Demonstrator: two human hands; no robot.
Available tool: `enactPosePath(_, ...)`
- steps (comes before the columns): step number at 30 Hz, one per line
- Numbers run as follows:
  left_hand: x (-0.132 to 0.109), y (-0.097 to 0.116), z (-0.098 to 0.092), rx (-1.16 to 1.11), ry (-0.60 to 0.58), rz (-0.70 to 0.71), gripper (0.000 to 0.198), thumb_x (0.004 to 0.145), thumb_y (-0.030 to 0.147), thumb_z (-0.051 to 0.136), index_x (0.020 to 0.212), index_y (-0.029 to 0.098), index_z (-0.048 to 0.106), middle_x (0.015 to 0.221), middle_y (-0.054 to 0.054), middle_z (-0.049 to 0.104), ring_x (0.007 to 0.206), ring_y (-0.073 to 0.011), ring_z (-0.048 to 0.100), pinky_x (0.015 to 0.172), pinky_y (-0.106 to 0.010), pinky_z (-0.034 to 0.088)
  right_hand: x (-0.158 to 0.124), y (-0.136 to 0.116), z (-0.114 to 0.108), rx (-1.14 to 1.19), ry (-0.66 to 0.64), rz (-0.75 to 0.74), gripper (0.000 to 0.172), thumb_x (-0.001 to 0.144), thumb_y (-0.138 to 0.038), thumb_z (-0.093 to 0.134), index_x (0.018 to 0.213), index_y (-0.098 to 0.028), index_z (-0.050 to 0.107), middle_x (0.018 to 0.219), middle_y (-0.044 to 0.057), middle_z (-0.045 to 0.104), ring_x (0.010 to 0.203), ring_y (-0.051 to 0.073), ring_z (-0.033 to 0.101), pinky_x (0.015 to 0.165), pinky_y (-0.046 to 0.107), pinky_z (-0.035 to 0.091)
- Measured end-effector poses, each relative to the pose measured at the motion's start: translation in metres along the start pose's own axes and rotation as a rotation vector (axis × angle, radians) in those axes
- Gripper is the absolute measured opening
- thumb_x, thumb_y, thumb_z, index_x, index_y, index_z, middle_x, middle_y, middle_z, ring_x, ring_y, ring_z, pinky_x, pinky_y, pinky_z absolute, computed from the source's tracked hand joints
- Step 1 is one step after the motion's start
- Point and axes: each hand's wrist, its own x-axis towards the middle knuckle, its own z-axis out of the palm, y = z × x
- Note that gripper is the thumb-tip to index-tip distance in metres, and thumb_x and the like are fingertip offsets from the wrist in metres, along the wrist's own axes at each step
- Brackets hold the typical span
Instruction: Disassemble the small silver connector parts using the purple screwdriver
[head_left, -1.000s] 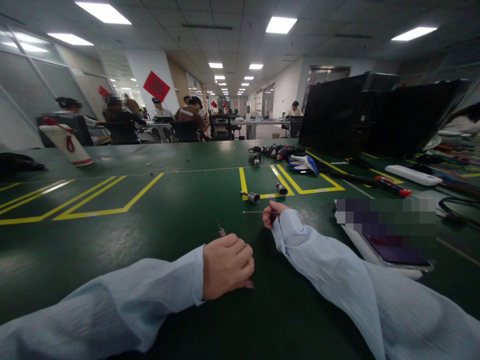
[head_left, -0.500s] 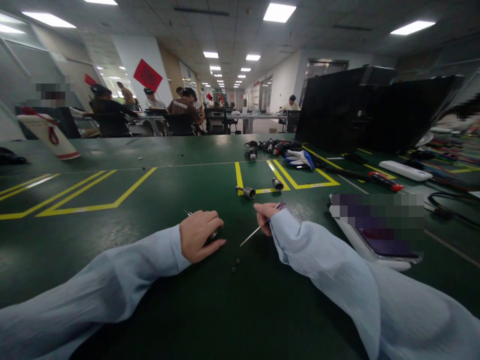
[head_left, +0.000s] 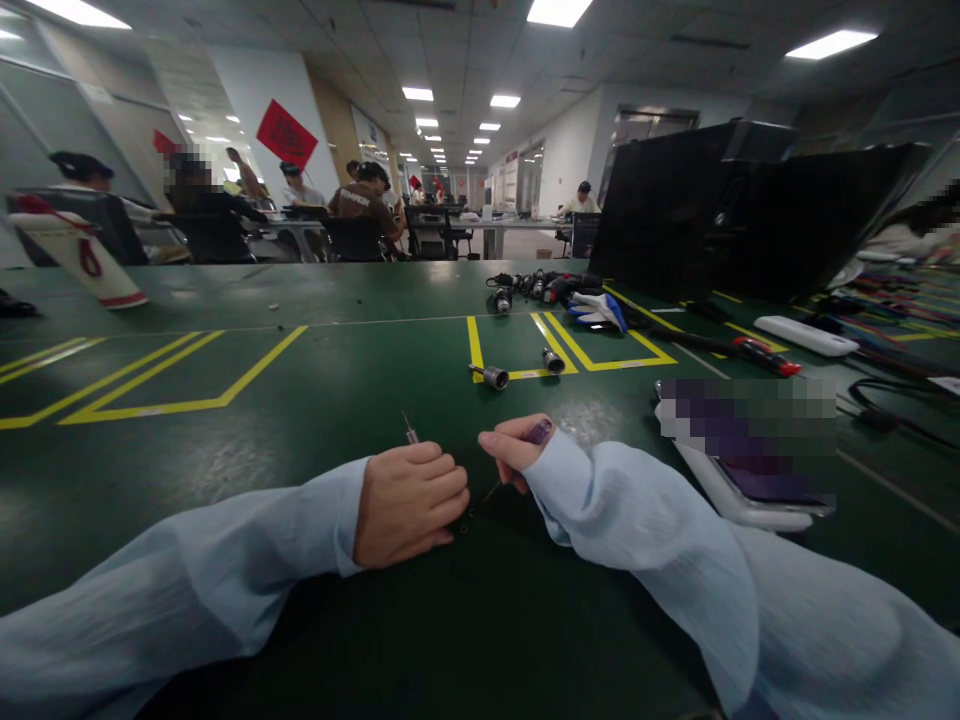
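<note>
To the left of the phone (head_left: 761, 478), my right grip (head_left: 516, 448) is pinched around a purple-handled driver (head_left: 538, 432), its slender shaft slanting down and leftwards, away from the phone. My left grip (head_left: 412, 505) sits farther left of the phone, back of the hand up, fingers curled round a slim metal-tipped tool (head_left: 409, 428) whose point sticks out past my knuckles; how my fingers close on the rest of it I can't see. Two small dark rings (head_left: 464, 529) lie on the green surface (head_left: 480, 640), left of the phone and about level with its near end, just beside my left fingertips; I can't tell whether the driver's shaft touches either one. Beyond the phone and to its left, a metal socket with a shank (head_left: 495, 377) lies by the yellow tape (head_left: 475, 340), and a second socket (head_left: 553, 361) lies near it, on the side towards the phone. Farther beyond the phone, a blue-and-white glove (head_left: 598, 311) lies to its left, while a red-and-black handle (head_left: 765, 356) and a white bar-shaped device (head_left: 806, 335) lie behind it. A white slab (head_left: 765, 520) shows under the phone.
</note>
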Motion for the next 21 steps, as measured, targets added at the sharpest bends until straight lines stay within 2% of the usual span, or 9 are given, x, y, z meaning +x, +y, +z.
enactPosePath(4, -0.001, -0.001, -0.003, -0.077, 0.012, 0.023, 0.029, 0.071, 0.026, 0.042, 0.094, 0.013, 0.053, 0.082, -0.008, 0.055, 0.072, -0.0210, 0.047, 0.066, -0.036, 0.035, -0.002, -0.006, 0.002, -0.037, -0.041, -0.001, 0.035, 0.073, -0.027, 0.050, 0.040, -0.016, 0.046, 0.032, -0.006, 0.039, 0.030, 0.004, 0.034, 0.032, 0.018, 0.023)
enactPosePath(10, -0.003, -0.006, -0.008, -0.166, 0.050, -0.059, 0.033, 0.063, 0.020, 0.041, 0.093, 0.013, 0.054, 0.082, -0.011, 0.055, 0.073, -0.0219, 0.048, 0.068, -0.037, 0.037, 0.000, -0.012, 0.004, -0.083, 0.059, 0.086, 0.039, 0.075, -0.023, 0.047, 0.037, -0.017, 0.044, 0.027, -0.007, 0.034, 0.027, 0.005, 0.031, 0.031, 0.019, 0.022)
enactPosePath(15, 0.002, 0.001, -0.009, -0.130, -0.068, -0.042, 0.041, 0.052, 0.016, 0.044, 0.091, 0.011, 0.056, 0.082, -0.011, 0.056, 0.070, -0.0221, 0.047, 0.066, -0.037, 0.036, 0.000, -0.012, 0.008, -0.169, 0.100, 0.127, 0.037, 0.074, -0.024, 0.048, 0.039, -0.016, 0.044, 0.029, -0.007, 0.034, 0.027, 0.004, 0.031, 0.031, 0.018, 0.022)
enactPosePath(17, 0.003, 0.002, -0.009, -0.143, -0.080, -0.043, 0.042, 0.052, 0.016, 0.045, 0.092, 0.011, 0.056, 0.084, -0.011, 0.056, 0.072, -0.0225, 0.047, 0.067, -0.038, 0.036, -0.001, -0.012, 0.011, -0.229, 0.107, 0.105, 0.035, 0.073, -0.027, 0.049, 0.040, -0.017, 0.044, 0.030, -0.007, 0.035, 0.028, 0.004, 0.033, 0.031, 0.018, 0.021)
enactPosePath(21, -0.001, -0.008, -0.003, -0.357, 0.029, -0.147, 0.040, 0.059, 0.015, 0.042, 0.098, 0.013, 0.052, 0.091, -0.011, 0.055, 0.079, -0.0221, 0.048, 0.072, -0.036, 0.037, -0.002, -0.011, 0.012, -0.254, 0.099, 0.072, 0.035, 0.073, -0.028, 0.048, 0.040, -0.017, 0.044, 0.030, -0.007, 0.035, 0.030, 0.005, 0.034, 0.032, 0.019, 0.022)
